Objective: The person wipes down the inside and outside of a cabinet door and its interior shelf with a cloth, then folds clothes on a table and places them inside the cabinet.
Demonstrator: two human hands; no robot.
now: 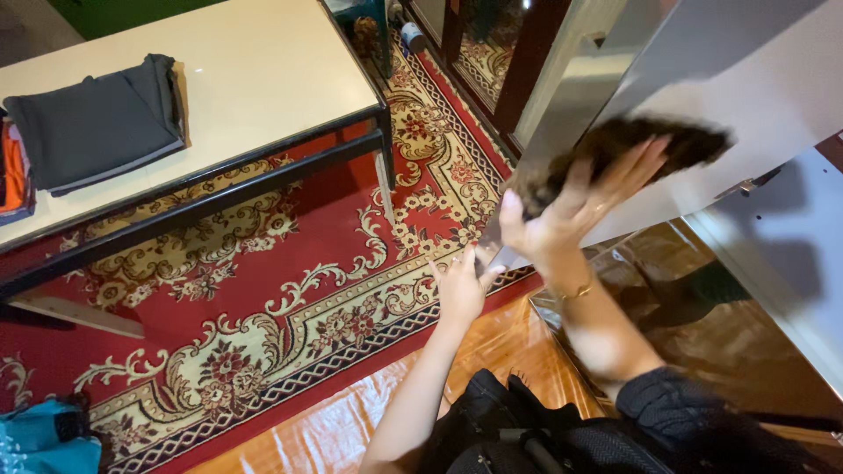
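Note:
My right hand (571, 211) presses a dark brown cloth (615, 149) flat against a grey metal panel (746, 96) that slants up to the right. The fingers are spread over the cloth, which is blurred. My left hand (458, 285) grips the panel's lower left corner (492, 250) from below, fingers curled on its edge. Both arms reach up from the bottom of the view.
A low cream-topped table (263, 70) with a black frame stands at the upper left, carrying folded dark grey cloth (97, 118). A red patterned carpet (263, 290) covers the floor. A white cabinet edge (773, 263) is at the right. A black bag (518, 430) lies below.

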